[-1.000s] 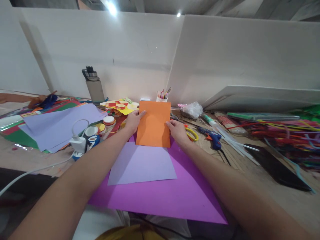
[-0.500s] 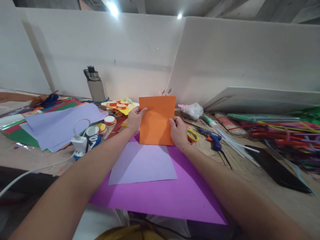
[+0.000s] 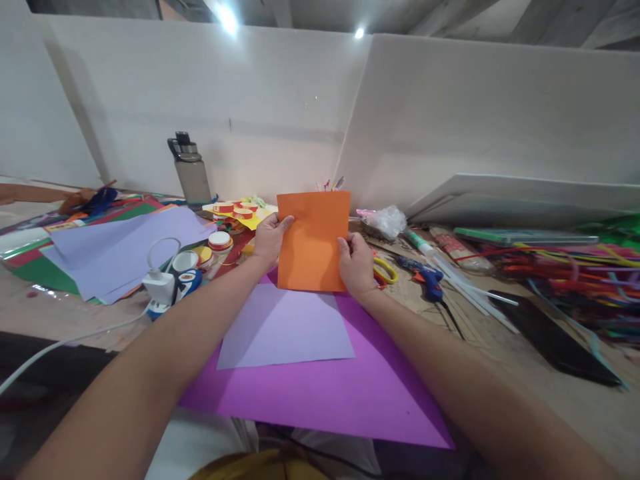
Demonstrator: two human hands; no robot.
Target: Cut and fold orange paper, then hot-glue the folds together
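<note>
An orange sheet of paper (image 3: 313,240) stands upright above the table, held by both hands. My left hand (image 3: 267,239) pinches its left edge, thumb on the front. My right hand (image 3: 356,265) grips its lower right edge. Below the orange sheet lies a pale lilac sheet (image 3: 285,327) on top of a large magenta sheet (image 3: 340,393) that reaches the table's near edge.
Left: a stack of coloured sheets (image 3: 115,247), a white charger with cable (image 3: 159,288), tape rolls (image 3: 219,240), a grey bottle (image 3: 190,172). Right: yellow scissors (image 3: 385,270), a blue glue gun (image 3: 425,277), pipe cleaners (image 3: 575,273), a black phone (image 3: 550,337). A cup of pens (image 3: 327,183) peeks behind the orange sheet.
The orange sheet was lifted from leaning on the table to upright in the air, and both hands rose with it. Over the last half second almost nothing moved.
</note>
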